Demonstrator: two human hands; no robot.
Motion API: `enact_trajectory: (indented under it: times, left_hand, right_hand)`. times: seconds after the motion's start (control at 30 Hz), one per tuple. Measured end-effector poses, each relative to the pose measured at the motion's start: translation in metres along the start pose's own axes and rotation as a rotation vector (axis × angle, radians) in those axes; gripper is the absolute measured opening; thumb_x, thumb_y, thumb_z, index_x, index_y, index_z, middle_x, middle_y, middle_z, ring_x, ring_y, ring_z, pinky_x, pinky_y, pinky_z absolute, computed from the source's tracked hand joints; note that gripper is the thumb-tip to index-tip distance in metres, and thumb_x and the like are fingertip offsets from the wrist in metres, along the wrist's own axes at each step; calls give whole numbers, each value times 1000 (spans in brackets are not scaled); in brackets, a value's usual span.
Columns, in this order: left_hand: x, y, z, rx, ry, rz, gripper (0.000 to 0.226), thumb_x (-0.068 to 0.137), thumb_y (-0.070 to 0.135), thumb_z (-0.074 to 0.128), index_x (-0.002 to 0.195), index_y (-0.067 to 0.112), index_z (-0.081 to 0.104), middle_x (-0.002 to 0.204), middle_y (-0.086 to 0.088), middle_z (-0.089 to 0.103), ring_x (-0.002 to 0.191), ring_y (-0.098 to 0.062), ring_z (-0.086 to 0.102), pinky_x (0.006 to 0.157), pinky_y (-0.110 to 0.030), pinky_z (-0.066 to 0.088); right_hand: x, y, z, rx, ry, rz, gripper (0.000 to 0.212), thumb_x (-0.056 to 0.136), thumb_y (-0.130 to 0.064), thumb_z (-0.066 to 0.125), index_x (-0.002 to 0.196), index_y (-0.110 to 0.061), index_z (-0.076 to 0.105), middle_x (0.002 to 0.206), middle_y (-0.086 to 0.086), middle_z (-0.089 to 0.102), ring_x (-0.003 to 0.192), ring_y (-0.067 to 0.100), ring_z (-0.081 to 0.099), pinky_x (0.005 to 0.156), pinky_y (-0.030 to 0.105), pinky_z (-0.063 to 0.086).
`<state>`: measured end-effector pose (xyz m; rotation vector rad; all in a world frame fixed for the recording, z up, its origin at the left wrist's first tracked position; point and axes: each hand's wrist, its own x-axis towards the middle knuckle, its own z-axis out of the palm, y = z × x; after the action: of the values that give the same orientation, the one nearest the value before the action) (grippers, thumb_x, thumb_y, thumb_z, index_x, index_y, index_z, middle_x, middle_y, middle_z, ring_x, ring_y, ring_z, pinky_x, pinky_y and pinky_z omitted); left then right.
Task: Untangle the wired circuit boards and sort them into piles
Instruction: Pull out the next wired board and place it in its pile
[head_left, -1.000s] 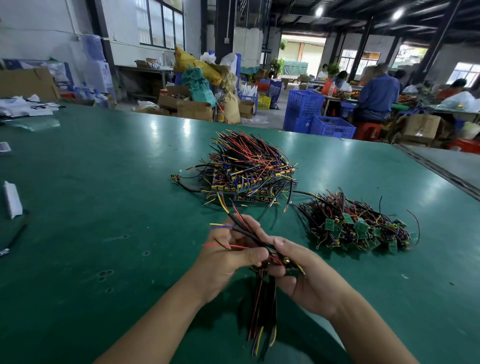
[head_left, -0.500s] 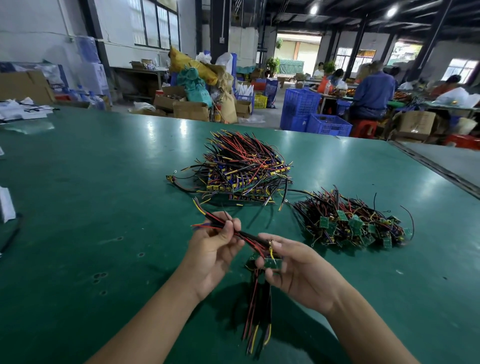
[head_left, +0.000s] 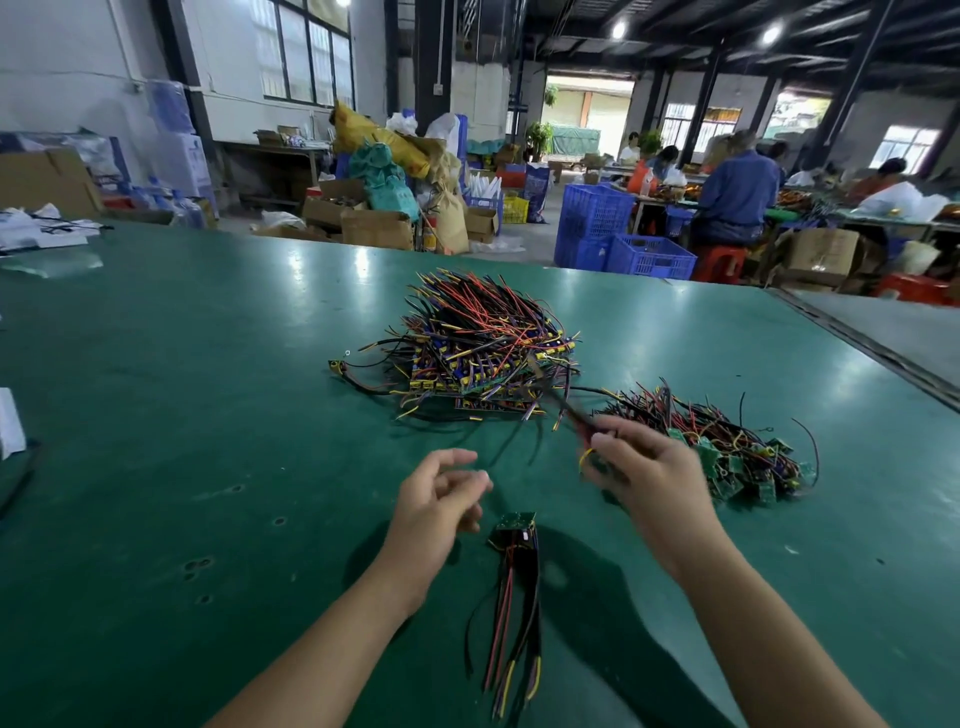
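A wired board (head_left: 511, 527) is lying nearest on the green table (head_left: 208, 415), wires trailing toward the viewer. Beside it the left hand (head_left: 436, 504) is hovering, fingers (head_left: 457, 458) loosely apart, holding nothing. The right hand (head_left: 649, 467) is pinching a blurred wire bundle (head_left: 563, 402) at the edge of the green-board pile (head_left: 737, 452); the larger pile (head_left: 488, 343) is sitting farther back.

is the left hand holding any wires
No, the left hand is loose and empty; only the right hand grips a wire bundle.
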<state>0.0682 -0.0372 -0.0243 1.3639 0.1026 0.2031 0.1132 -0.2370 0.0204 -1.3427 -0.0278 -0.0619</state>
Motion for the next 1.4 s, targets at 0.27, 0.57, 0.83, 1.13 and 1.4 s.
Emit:
enact_trajectory:
  times: [0.27, 0.57, 0.83, 1.13, 1.4]
  left_hand:
    - [-3, -12, 2, 453, -35, 223, 18, 88, 8, 65, 94, 24, 61, 87, 6, 64, 81, 0, 57, 72, -6, 41]
    - [-3, -19, -1, 802, -239, 241, 39, 83, 10, 59, 112, 36, 58, 110, 20, 55, 108, 8, 48, 88, 2, 31]
    - [0, -28, 4, 944, -231, 383, 34, 85, 37, 70, 118, 28, 64, 112, 17, 62, 110, -3, 47, 98, -21, 37]
    - [-1, -12, 1, 461, -66, 219, 30, 73, 22, 83, 94, 31, 63, 91, 13, 67, 86, 4, 59, 79, -10, 44]
    - [-5, -2, 6, 129, -228, 6, 9, 81, 19, 73, 75, 13, 71, 71, -2, 66, 61, -8, 56, 55, -16, 45]
  right_hand:
    - [44, -18, -42, -1284, 269, -463, 30, 90, -3, 60, 119, -1, 67, 108, 20, 70, 93, 34, 65, 92, 39, 48]
    - [47, 5, -34, -1853, 224, -238, 45, 99, -49, 35, 128, -19, 53, 131, 4, 57, 129, 28, 42, 106, 53, 30]
    - [40, 17, -15, -1815, 183, -324, 56, 97, -47, 42, 147, -24, 30, 158, 13, 15, 148, 32, -5, 111, 60, -11]
    - [-16, 43, 18, -865, -195, -483, 17, 95, -11, 58, 101, -21, 70, 92, -10, 64, 84, -1, 59, 78, 25, 48]
    - [-25, 36, 3, -660, -525, -313, 31, 80, -11, 62, 105, -28, 70, 103, -4, 70, 95, 12, 68, 86, 29, 53]
